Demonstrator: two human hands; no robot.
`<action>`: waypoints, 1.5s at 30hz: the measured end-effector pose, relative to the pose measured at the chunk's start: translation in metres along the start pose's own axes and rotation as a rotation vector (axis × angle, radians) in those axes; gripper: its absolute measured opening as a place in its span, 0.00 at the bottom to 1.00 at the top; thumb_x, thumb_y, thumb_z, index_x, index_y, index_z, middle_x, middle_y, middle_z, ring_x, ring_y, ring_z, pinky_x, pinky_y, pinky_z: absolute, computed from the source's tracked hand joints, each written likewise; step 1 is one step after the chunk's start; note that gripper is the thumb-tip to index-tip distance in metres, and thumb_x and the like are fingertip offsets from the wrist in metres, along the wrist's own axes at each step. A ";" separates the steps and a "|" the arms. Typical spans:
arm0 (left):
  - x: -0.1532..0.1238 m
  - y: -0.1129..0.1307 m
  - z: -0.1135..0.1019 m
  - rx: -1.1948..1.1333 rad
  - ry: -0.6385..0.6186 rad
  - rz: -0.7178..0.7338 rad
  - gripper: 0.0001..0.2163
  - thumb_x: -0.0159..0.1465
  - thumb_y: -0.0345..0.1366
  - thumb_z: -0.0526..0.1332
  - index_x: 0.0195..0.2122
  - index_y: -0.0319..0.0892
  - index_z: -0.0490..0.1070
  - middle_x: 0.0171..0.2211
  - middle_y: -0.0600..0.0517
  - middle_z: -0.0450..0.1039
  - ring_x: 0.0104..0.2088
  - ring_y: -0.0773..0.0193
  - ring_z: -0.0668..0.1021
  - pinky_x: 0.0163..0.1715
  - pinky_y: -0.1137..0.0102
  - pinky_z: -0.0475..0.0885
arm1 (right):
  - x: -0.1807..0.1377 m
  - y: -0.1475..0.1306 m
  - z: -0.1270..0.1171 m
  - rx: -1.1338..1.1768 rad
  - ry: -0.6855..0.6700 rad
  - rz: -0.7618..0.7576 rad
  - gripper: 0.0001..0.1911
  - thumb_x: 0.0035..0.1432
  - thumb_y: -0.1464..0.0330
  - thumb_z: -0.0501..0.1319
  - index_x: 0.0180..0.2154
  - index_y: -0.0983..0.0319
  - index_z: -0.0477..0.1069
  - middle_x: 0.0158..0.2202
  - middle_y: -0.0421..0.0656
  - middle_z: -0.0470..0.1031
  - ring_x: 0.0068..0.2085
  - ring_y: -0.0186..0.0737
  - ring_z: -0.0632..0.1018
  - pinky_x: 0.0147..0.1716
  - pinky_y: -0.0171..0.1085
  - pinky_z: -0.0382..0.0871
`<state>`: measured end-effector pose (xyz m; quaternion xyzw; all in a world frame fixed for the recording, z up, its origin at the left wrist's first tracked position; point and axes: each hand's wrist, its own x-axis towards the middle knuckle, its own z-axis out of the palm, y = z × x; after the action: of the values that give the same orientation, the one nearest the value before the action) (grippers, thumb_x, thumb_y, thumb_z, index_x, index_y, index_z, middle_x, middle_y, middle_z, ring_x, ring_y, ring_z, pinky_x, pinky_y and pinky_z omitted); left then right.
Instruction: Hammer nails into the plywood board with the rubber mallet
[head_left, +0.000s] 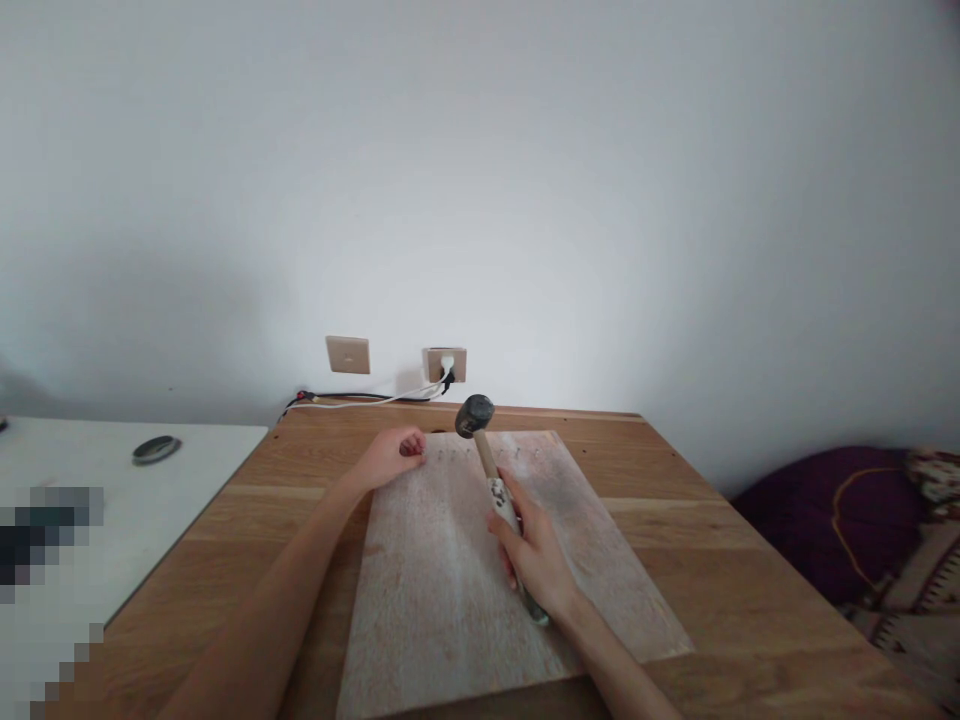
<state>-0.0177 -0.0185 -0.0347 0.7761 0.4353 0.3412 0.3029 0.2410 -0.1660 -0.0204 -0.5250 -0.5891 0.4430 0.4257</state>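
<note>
A pale wooden board [442, 580] lies on a brown wooden table [712, 600]. My right hand [536, 555] is closed round the wooden handle of a hammer [484, 440], whose dark head is raised over the board's far edge. My left hand [394, 455] rests at the board's far left corner with its fingers curled in a pinch; what they hold is too small to make out. Several tiny dark marks, possibly nails, dot the far end of the board.
A white table [112, 520] stands to the left with a round grey lid [156, 449] on it. Two wall sockets [444, 364] sit behind the table, one with a white cable plugged in. A dark purple cushion [825, 520] lies at the right.
</note>
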 end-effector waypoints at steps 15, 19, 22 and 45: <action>0.000 -0.012 0.006 -0.088 0.053 -0.027 0.07 0.54 0.35 0.66 0.34 0.42 0.75 0.33 0.50 0.80 0.35 0.58 0.81 0.39 0.65 0.75 | 0.011 -0.014 0.023 -0.051 -0.172 0.057 0.39 0.60 0.64 0.58 0.71 0.62 0.58 0.17 0.30 0.64 0.14 0.32 0.65 0.10 0.28 0.62; -0.001 -0.014 0.009 -0.081 0.048 -0.023 0.08 0.54 0.32 0.65 0.36 0.42 0.75 0.33 0.50 0.80 0.35 0.59 0.81 0.39 0.66 0.75 | 0.008 -0.007 0.027 -0.038 -0.149 0.060 0.41 0.62 0.62 0.57 0.73 0.65 0.54 0.16 0.29 0.62 0.13 0.32 0.64 0.09 0.28 0.60; -0.001 -0.016 0.012 -0.111 0.032 -0.014 0.12 0.53 0.31 0.65 0.40 0.41 0.75 0.36 0.49 0.82 0.38 0.57 0.82 0.42 0.66 0.75 | 0.006 -0.002 0.028 -0.036 -0.168 0.070 0.41 0.63 0.62 0.57 0.74 0.65 0.52 0.15 0.28 0.60 0.13 0.32 0.63 0.09 0.28 0.60; 0.000 -0.015 0.008 -0.133 0.051 -0.041 0.15 0.51 0.33 0.69 0.42 0.39 0.78 0.37 0.49 0.83 0.37 0.56 0.82 0.41 0.65 0.75 | 0.005 -0.009 0.023 -0.116 -0.214 0.071 0.38 0.62 0.63 0.58 0.71 0.62 0.58 0.22 0.33 0.68 0.14 0.31 0.65 0.10 0.29 0.61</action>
<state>-0.0185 -0.0136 -0.0509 0.7362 0.4349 0.3830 0.3495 0.2165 -0.1636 -0.0176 -0.5188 -0.6370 0.4763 0.3134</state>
